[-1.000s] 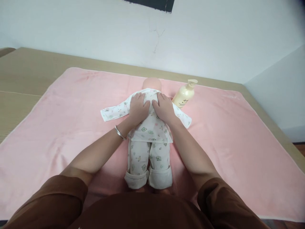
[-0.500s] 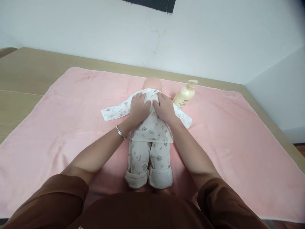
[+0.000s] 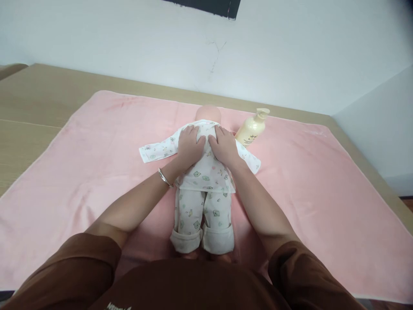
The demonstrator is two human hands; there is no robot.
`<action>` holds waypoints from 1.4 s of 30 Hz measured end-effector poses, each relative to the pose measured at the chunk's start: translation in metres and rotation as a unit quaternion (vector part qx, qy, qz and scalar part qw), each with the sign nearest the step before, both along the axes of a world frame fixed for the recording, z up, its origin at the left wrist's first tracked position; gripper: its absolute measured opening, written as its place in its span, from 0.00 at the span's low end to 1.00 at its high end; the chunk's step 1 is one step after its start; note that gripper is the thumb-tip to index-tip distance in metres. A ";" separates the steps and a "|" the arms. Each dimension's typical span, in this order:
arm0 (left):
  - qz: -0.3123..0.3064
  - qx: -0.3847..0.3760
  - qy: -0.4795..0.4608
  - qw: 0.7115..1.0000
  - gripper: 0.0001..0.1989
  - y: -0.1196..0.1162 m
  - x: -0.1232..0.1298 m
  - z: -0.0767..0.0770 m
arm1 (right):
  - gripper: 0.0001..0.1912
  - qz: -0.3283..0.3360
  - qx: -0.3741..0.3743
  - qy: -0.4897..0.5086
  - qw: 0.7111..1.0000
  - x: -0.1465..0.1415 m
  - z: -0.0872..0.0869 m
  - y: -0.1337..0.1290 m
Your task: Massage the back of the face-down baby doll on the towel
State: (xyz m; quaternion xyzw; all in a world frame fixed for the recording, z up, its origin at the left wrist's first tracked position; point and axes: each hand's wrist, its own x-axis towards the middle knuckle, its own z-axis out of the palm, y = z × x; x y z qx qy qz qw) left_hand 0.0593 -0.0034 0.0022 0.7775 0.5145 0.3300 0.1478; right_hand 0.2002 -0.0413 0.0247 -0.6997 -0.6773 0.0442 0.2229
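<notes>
A baby doll [image 3: 208,113] lies on a pink blanket [image 3: 106,129], its head toward the wall and its feet toward me. It wears a white printed top [image 3: 206,176] with long sleeves spread to both sides, and matching trousers [image 3: 190,211] with turned-up cuffs. My left hand [image 3: 190,146] rests flat on the left side of the doll's upper body, fingers stretched out. My right hand [image 3: 224,145] lies likewise on the right side. Both thumbs point inward, a little apart. The doll's face is not visible.
A pale yellow pump bottle [image 3: 251,128] stands on the blanket beside the doll's right-hand sleeve. The blanket covers most of a wooden table [image 3: 29,99]. Behind the table rises a white wall [image 3: 129,43] with a dark panel [image 3: 213,7] at the top.
The whole view has shifted very slightly. Both hands stay at the same place on the doll's upper body; nothing else has visibly moved.
</notes>
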 end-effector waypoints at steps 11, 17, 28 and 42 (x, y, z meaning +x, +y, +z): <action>0.003 -0.001 0.003 1.000 0.25 0.000 -0.001 -0.001 | 0.29 0.008 -0.023 -0.043 0.999 -0.003 0.012 -0.004; 0.006 0.003 0.010 1.000 0.24 -0.004 -0.002 0.002 | 0.29 0.009 -0.046 -0.084 0.995 -0.004 0.017 -0.005; 0.005 -0.001 0.002 1.000 0.21 -0.008 -0.002 0.007 | 0.27 0.015 -0.029 -0.057 0.998 -0.003 0.014 -0.007; 0.006 0.010 -0.009 1.000 0.21 -0.005 -0.002 0.001 | 0.29 0.014 -0.020 -0.048 0.999 -0.004 0.013 -0.008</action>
